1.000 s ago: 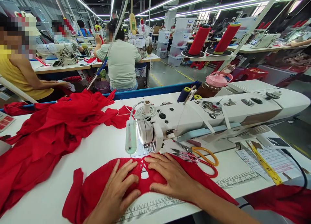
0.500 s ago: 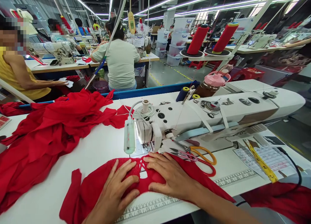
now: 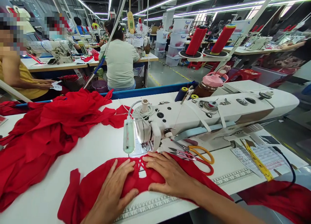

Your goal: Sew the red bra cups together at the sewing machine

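In front of the sewing machine (image 3: pixel 184 115) lies a red garment (image 3: pixel 137 182), left hand (image 3: pixel 114 186) and right hand (image 3: pixel 168 177) flat on it, each grip spread; its far edge perhaps touches the machine.

We look down at a white sewing machine (image 3: pixel 179 115) on a pale worktable (image 3: pixel 97 152). In front of the machine, our left hand (image 3: pixel 115 186) and our right hand (image 3: pixel 168 177) lie spread and palm-down on a red garment (image 3: pixel 136 183), one on each side of its small crisscrossed straps (image 3: pixel 141 164). Close by the machine's near side, we see orange-handled scissors (image 3: pixel 203 152) and red-handled scissors (image 3: pixel 207 169). Left of the machine is a rumpled heap of red cloth (image 3: pixel 58 123); behind it stands a pink-lidded bottle (image 3: pixel 209 82). Well beyond the machine, a person in a pale shirt (image 3: pixel 120 63) sits, back toward us.
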Motion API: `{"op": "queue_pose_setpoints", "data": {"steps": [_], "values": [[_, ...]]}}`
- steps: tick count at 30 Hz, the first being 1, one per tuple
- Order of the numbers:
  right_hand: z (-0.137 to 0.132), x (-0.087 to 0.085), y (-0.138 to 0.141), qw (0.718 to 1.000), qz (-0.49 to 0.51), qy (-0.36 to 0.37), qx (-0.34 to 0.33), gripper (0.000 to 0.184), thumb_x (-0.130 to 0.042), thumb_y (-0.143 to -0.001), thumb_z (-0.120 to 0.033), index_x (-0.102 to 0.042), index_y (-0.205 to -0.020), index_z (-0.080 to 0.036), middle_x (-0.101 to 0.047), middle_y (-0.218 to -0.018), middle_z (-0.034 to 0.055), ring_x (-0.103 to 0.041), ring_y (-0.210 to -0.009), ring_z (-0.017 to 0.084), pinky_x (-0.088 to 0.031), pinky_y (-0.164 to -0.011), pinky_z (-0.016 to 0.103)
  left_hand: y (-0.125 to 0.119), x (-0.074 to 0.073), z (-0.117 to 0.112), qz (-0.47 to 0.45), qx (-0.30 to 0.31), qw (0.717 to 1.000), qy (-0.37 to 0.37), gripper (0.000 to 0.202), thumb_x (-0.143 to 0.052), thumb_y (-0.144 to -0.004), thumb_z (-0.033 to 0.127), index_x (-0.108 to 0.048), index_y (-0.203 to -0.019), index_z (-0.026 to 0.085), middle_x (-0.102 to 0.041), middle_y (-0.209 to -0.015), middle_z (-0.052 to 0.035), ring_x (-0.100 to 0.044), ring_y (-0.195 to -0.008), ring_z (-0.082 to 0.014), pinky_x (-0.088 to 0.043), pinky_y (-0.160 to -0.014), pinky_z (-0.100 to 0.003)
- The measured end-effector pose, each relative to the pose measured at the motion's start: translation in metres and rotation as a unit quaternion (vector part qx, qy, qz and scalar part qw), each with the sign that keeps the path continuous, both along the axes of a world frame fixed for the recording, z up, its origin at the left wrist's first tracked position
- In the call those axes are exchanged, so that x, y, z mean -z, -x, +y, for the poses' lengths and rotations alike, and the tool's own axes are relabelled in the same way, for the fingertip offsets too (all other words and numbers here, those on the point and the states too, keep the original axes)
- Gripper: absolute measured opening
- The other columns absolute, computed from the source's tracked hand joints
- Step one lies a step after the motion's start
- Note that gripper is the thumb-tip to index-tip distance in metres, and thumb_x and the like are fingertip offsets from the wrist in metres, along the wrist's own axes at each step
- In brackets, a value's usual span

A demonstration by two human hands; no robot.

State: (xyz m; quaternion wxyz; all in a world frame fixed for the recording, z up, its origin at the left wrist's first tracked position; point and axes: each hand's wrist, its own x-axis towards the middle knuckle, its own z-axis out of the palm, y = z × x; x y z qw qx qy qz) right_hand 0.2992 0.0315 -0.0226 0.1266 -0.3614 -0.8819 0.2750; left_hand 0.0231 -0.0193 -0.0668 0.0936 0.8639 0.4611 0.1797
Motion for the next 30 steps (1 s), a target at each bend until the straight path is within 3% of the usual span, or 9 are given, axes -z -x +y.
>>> {"op": "queue_pose_setpoints", "data": {"steps": [6,11,17,23,26,30], "values": [[0.000,0.001,0.000,1.000,0.008,-0.004,-0.001,0.055,-0.065,-0.088,-0.063,-0.061,-0.127,-0.025,-0.053,-0.151,0.0035,-0.035,-0.148,0.022,-0.008,-0.127,0.041,0.000,0.000,-0.001,0.000,0.002,1.000,-0.008,0.060,-0.060,-0.097,0.041,-0.034,-0.147,0.022,-0.054,-0.150,-0.0134,-0.046,-0.143,-0.0278,-0.030,-0.120,-0.064],[-0.001,0.000,0.002,1.000,0.008,-0.017,0.004,0.053,-0.070,-0.086,-0.059,-0.061,-0.126,-0.025,-0.055,-0.149,0.0041,-0.037,-0.147,0.022,-0.012,-0.126,0.044,0.000,-0.003,-0.001,0.015,0.018,0.999,-0.036,0.045,-0.060,-0.097,0.034,-0.048,-0.139,0.024,-0.054,-0.150,-0.0110,-0.047,-0.143,-0.0273,-0.031,-0.119,-0.063],[-0.001,0.000,0.002,1.000,0.010,-0.018,0.003,0.052,-0.070,-0.087,-0.058,-0.062,-0.127,-0.025,-0.056,-0.148,0.0056,-0.038,-0.146,0.024,-0.015,-0.125,0.046,-0.003,-0.011,0.001,0.055,0.037,0.997,-0.046,0.032,-0.058,-0.098,0.032,-0.062,-0.130,0.034,-0.052,-0.152,-0.0070,-0.049,-0.140,-0.0304,-0.038,-0.112,-0.067],[-0.002,-0.003,0.000,1.000,0.009,-0.022,-0.013,0.056,-0.071,-0.086,-0.058,-0.060,-0.130,-0.024,-0.053,-0.151,0.0049,-0.035,-0.148,0.024,-0.013,-0.125,0.045,-0.010,-0.018,-0.002,0.052,0.027,0.995,-0.075,0.029,-0.058,-0.098,0.026,-0.064,-0.126,0.029,-0.057,-0.146,-0.0099,-0.053,-0.137,-0.0308,-0.044,-0.109,-0.066],[-0.004,-0.008,0.001,0.998,0.027,-0.047,-0.016,0.051,-0.073,-0.087,-0.053,-0.061,-0.126,-0.024,-0.055,-0.149,0.0055,-0.040,-0.144,0.026,-0.016,-0.124,0.046,-0.020,-0.022,-0.008,0.023,0.025,0.991,-0.131,0.031,-0.055,-0.097,0.017,-0.063,-0.126,0.023,-0.062,-0.140,-0.0109,-0.053,-0.135,-0.0288,-0.045,-0.111,-0.060],[-0.005,-0.011,0.010,0.990,0.074,-0.108,0.052,0.017,-0.054,-0.100,-0.025,-0.062,-0.115,-0.023,-0.068,-0.128,0.0055,-0.058,-0.122,0.022,-0.031,-0.113,0.043,-0.039,-0.026,-0.015,-0.015,0.043,0.978,-0.205,0.028,-0.051,-0.100,0.018,-0.065,-0.124,0.015,-0.073,-0.121,-0.0088,-0.065,-0.119,-0.0210,-0.045,-0.115,-0.040]]}}
